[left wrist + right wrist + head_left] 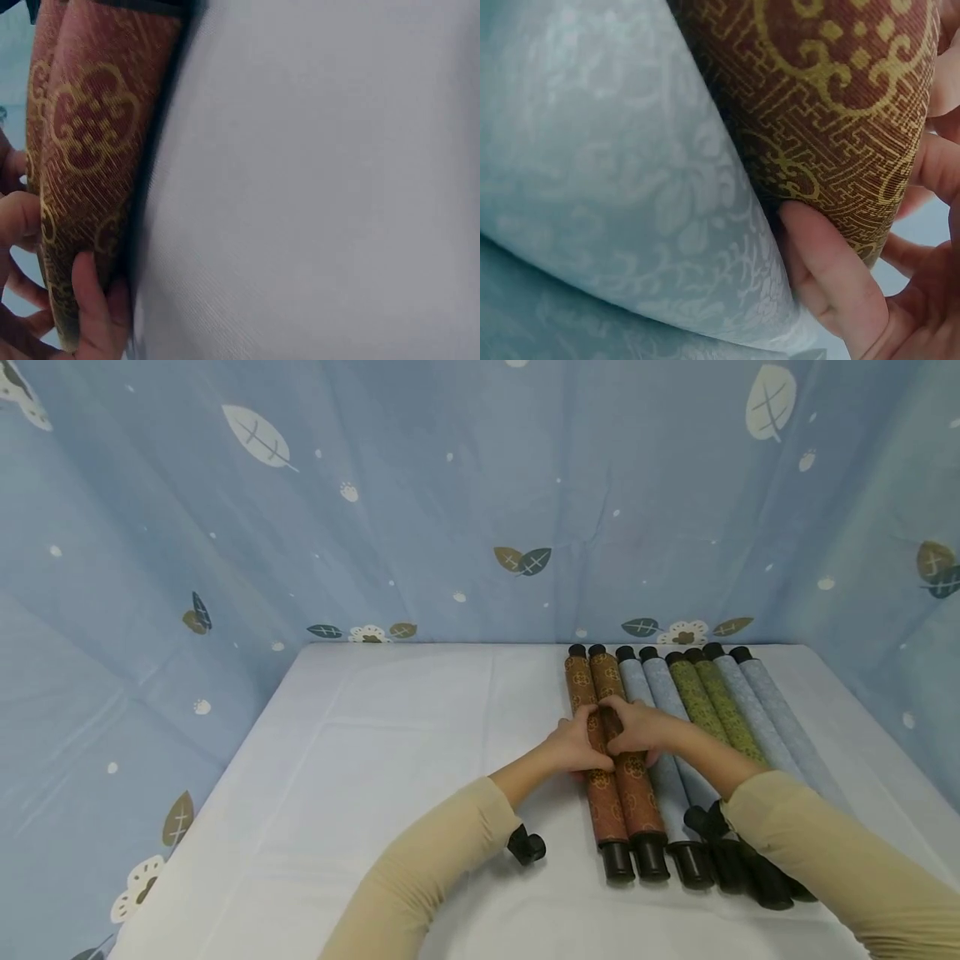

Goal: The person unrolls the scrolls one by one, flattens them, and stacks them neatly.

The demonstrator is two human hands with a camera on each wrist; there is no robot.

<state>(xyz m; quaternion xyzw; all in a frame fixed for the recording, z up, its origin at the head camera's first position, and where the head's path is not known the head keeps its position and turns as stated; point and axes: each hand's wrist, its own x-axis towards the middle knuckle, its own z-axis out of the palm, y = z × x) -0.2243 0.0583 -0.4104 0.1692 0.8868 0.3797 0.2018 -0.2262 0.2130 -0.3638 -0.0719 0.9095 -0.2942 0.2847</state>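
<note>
Blue leaf-printed cloth walls in a white surface [360,760], bare and roomy on its left half; eight rolls lie side by side toward the right edge: two brown [626,785], two pale blue [660,693], two green [705,702], two grey-blue [765,710]. The left hand [577,747] and right hand [637,731] meet over the brown rolls, fingers curled round them. The right sleeve [825,852] hides several near end caps. A small black object [527,845] by the left sleeve is hard to make out.
</note>
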